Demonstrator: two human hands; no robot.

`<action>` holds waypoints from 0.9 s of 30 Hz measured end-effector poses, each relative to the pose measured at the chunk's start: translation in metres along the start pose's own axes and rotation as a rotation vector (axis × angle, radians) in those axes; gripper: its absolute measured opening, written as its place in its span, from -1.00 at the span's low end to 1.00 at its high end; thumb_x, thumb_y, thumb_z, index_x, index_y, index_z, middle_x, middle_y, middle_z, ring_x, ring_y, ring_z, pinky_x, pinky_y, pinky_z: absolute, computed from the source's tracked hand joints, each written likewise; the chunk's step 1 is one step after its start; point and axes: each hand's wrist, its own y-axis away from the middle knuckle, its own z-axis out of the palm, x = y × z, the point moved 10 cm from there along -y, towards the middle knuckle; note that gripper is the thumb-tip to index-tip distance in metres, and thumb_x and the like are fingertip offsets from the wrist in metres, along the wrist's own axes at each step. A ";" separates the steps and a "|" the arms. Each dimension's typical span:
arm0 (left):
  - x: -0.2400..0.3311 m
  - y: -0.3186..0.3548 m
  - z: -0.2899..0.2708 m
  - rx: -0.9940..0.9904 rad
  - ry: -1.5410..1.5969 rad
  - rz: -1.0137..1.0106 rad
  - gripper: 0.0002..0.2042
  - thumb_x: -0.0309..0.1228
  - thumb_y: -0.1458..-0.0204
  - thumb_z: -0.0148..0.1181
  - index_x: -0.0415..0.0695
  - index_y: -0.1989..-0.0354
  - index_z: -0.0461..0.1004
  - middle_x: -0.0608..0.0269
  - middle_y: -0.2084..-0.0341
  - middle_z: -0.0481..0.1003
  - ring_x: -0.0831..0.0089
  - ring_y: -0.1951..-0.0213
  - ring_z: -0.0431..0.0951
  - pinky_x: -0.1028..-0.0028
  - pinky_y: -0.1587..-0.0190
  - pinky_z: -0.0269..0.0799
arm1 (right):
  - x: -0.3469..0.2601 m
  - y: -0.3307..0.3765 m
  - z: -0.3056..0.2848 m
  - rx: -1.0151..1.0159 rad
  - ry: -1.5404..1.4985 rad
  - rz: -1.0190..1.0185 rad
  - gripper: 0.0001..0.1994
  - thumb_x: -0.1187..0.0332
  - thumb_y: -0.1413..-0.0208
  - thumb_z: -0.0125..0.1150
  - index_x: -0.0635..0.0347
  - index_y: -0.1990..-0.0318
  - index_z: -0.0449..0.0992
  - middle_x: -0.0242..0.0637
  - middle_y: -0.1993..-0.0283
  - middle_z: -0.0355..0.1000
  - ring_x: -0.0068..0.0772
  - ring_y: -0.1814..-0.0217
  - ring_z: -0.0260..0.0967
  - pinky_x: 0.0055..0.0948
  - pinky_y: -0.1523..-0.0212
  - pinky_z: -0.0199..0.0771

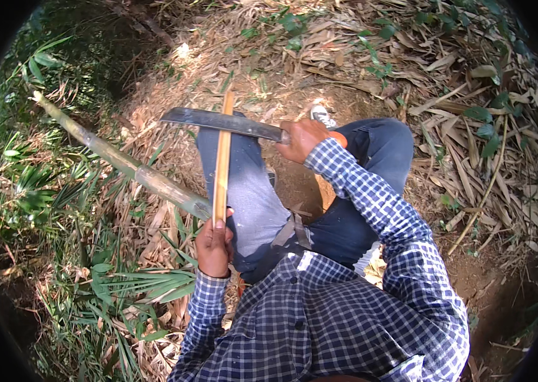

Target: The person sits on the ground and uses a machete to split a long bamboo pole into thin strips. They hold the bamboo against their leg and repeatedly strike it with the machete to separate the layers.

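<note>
My left hand (215,247) is closed on the lower end of a split bamboo strip (223,162), pale yellow and narrow, which points away from me above my left thigh. My right hand (305,139) grips the orange handle of a machete (221,121). Its long dark blade reaches leftward and crosses the strip near the strip's far end. At the crossing the strip seems to lie over the blade; whether the edge bites into it I cannot tell. Most of the handle is hidden by my fingers.
A thick greenish bamboo pole (135,167) slants from beside my left hand to the far left. Green leafy plants (33,184) grow on the left. Dry bamboo leaves (460,134) cover the ground at right, with a thin stick (486,191) among them. My bent knees (390,143) frame the work.
</note>
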 end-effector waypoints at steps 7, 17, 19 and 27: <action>0.002 0.011 -0.005 0.031 -0.042 -0.066 -0.66 -0.29 -0.34 -0.13 -0.28 -0.08 0.41 0.52 0.69 0.18 0.77 0.76 0.06 0.66 0.73 -0.04 | 0.005 0.003 0.006 -0.130 -0.017 0.046 -0.65 0.10 0.07 0.25 0.10 0.17 0.61 -0.01 0.45 0.54 0.02 0.41 0.54 -0.06 0.24 0.56; 0.028 0.002 -0.019 -0.078 -0.429 0.042 -0.68 -0.31 -0.34 -0.11 -0.30 0.00 0.48 0.56 0.71 0.14 0.74 0.69 0.05 0.64 0.62 -0.03 | 0.039 0.016 -0.024 0.231 -0.437 0.123 -0.56 0.12 0.06 0.29 0.05 0.00 0.59 -0.10 0.61 0.42 -0.21 0.52 0.47 -0.20 0.41 0.42; 0.043 -0.008 -0.015 -0.147 -0.581 0.120 -0.68 -0.29 -0.34 -0.10 -0.28 0.02 0.49 0.56 0.71 0.13 0.72 0.67 0.06 0.61 0.61 -0.01 | 0.026 0.024 -0.034 0.289 -0.479 0.094 -0.53 0.14 0.06 0.29 0.04 -0.05 0.56 -0.18 0.67 0.37 -0.33 0.61 0.40 -0.26 0.50 0.38; 0.117 -0.033 -0.003 -0.349 -1.228 0.208 -0.71 -0.27 -0.29 0.02 -0.25 0.15 0.55 0.36 0.75 0.27 0.60 0.65 0.24 0.47 0.56 0.18 | 0.007 0.034 -0.020 -0.016 -0.384 0.088 -0.61 0.17 0.03 0.37 0.26 0.11 0.60 -0.06 0.50 0.48 -0.31 0.46 0.48 -0.32 0.36 0.43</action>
